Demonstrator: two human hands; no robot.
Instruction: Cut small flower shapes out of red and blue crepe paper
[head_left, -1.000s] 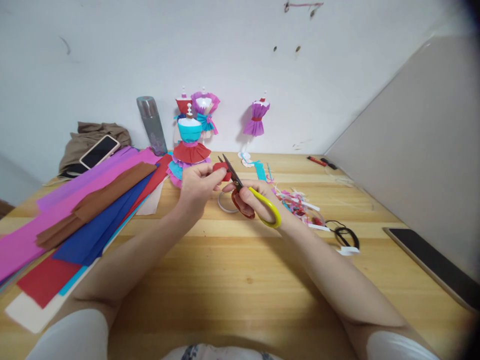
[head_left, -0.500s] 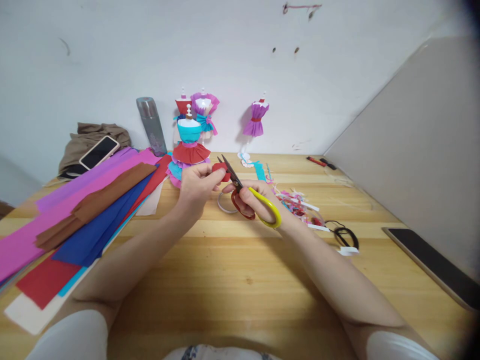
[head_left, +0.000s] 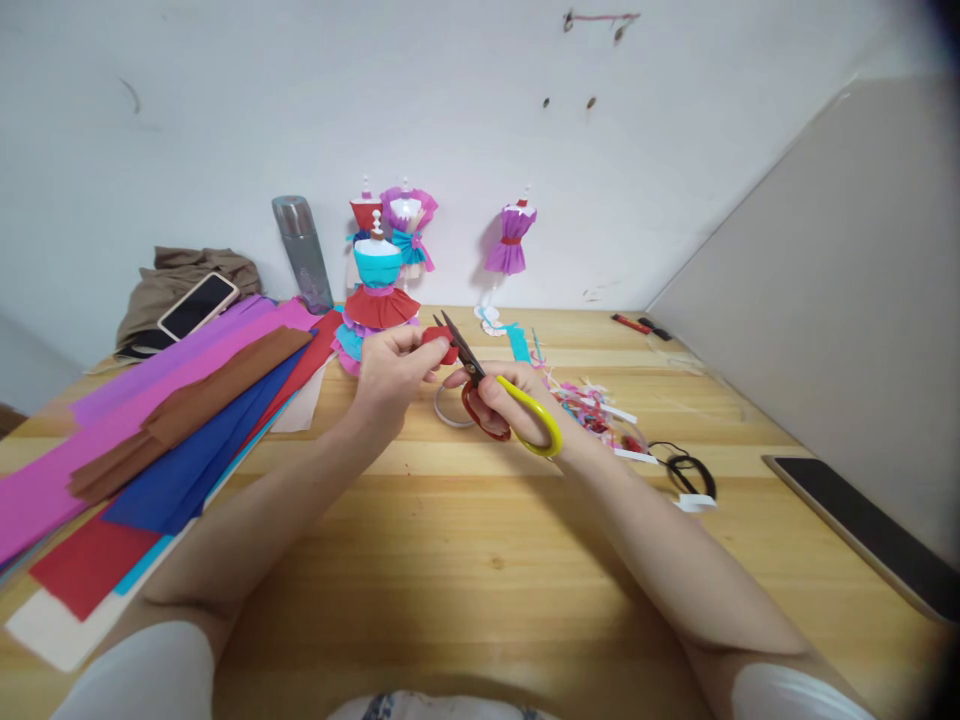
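Between the thumb and fingers of my left hand (head_left: 396,372) is a small piece of red crepe paper (head_left: 441,344). My right hand (head_left: 517,395) grips scissors (head_left: 534,408) with one yellow and one red handle loop. Their dark blades are slightly parted and point up and left, right beside the red piece; whether they touch it I cannot tell. Just behind my left hand stands a mini dress form (head_left: 379,265) in a turquoise top and a red ruffled skirt. A pale ring (head_left: 452,408) lies on the table below my hands, partly hidden by the scissors.
Coloured crepe paper strips (head_left: 180,440) fan out at the left, beside a phone (head_left: 198,306) on brown cloth. A grey bottle (head_left: 303,255) and more dress forms (head_left: 512,238) stand by the wall. Paper scraps (head_left: 592,410), a black cord loop (head_left: 694,478) and a dark tablet (head_left: 855,525) lie right.
Hardly anything differs. Both hands, the red piece and the scissors hold nearly the same pose; the whole view has shifted very slightly.
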